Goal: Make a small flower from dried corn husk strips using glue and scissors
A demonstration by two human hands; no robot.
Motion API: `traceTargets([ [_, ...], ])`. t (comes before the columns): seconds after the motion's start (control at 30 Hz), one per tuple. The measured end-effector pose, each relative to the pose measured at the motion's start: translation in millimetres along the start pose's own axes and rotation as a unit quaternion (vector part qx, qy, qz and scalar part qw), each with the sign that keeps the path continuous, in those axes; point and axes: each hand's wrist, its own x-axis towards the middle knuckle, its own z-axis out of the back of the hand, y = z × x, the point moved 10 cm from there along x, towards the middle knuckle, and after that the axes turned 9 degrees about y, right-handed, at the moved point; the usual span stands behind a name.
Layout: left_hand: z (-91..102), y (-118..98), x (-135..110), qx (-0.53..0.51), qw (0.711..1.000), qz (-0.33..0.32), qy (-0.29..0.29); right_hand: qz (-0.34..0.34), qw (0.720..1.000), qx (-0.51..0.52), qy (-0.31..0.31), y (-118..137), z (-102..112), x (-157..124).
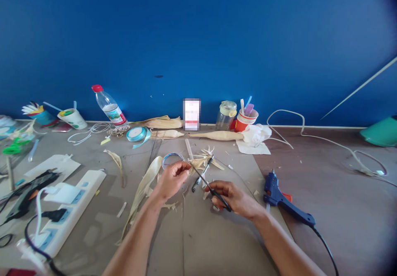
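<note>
My right hand (228, 197) is closed around what look like black-handled scissors (214, 192), seen edge-on. Their slim dark blades point up and left to the fingertips of my left hand (176, 179). That hand is pinched shut, and whatever lies between its fingers is too small to make out. Just beyond the hands are pieces of dried husk (203, 161) and a black and clear pen (203, 172). A long pale husk strip (141, 197) lies left of my left forearm. Behind my left hand is a roll of thin wire or tape (171, 157), partly hidden.
A blue glue gun (279, 199) lies on the right with its cord. At left are a white power strip (76, 210) with plugs and a black tool (31, 193). Along the blue wall stand a bottle (111, 108), a phone-like screen (191, 115), a jar (226, 115) and paper cups (246, 120).
</note>
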Motion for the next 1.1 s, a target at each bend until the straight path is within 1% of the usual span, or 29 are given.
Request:
traceTargets([
  [0.37, -1.7, 6.3, 0.6, 0.01, 1.0, 0.009, 0.013, 0.002, 1.0, 0.009, 0.005, 0.8, 0.0, 0.2],
  [0.5, -0.8, 7.7, 1.3, 0.001, 1.0, 0.002, 0.009, -0.001, 1.0, 0.003, 0.002, 0.5, 0.4, 0.0],
  [0.73, 1.0, 6.2, 0.7, -0.017, 1.0, -0.004, 0.002, 0.015, 1.0, 0.018, 0.007, 2.5, 0.2, -0.2],
  [1.1, -0.4, 3.8, -0.7, -0.017, 1.0, 0.0, 0.008, 0.031, 0.999, -0.017, 0.021, -1.9, 1.9, 0.4],
])
